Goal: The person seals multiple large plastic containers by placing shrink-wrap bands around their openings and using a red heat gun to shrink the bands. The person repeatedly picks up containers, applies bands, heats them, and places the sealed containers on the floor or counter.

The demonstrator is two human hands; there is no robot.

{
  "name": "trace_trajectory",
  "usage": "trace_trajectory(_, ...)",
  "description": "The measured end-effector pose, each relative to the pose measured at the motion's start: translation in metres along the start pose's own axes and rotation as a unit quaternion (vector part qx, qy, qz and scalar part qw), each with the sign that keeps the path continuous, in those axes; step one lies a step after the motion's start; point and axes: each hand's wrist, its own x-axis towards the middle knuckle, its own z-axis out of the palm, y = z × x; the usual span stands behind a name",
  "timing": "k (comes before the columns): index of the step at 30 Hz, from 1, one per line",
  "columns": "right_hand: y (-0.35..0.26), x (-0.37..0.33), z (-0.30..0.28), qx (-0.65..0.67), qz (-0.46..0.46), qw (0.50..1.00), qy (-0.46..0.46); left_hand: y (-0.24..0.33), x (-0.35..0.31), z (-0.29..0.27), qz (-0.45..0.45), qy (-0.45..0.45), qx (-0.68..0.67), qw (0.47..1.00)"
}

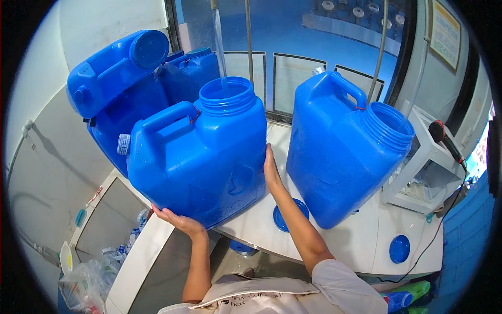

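Between my hands stands a large blue water jug [204,157] with a moulded handle, a small clear side cap and a wide uncapped mouth. Water [218,47] runs from a pipe above into that mouth. My left hand [180,222] cups the jug's lower left corner. Against its right side my right hand [271,170] presses, fingers pointing up and partly hidden behind the edge. To the right stands a second uncapped blue jug [340,152], apart from my hands. A round blue lid [282,217] lies on the counter, partly behind my right forearm.
More blue jugs [125,99] crowd the left back, one lying on top. Another blue lid [399,248] rests on the white counter [355,246]. A white frame box [423,172] and a black corded device [444,138] are at right. Plastic bags [89,282] lie lower left.
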Motion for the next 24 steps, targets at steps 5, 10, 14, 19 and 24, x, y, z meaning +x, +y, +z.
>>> trace_trajectory(5,0.021,-0.045,0.020,-0.111,-0.113,0.985,0.072,-0.045,0.080,0.030,-0.043,-0.051,-0.072,0.995)
trace_trajectory(10,0.025,-0.080,0.070,-0.255,-0.101,0.956,0.110,-0.128,0.157,0.081,-0.188,-0.168,-0.208,0.945)
trace_trajectory(14,0.041,-0.083,0.107,-0.333,-0.139,0.926,0.108,-0.190,0.191,0.149,-0.254,-0.257,-0.205,0.910)
trace_trajectory(19,0.063,-0.070,0.143,-0.350,-0.203,0.904,0.136,-0.246,0.225,0.230,-0.252,-0.415,-0.152,0.861)
trace_trajectory(24,0.083,-0.064,0.104,-0.382,-0.247,0.886,0.086,-0.233,0.134,0.318,-0.165,-0.491,-0.088,0.851)
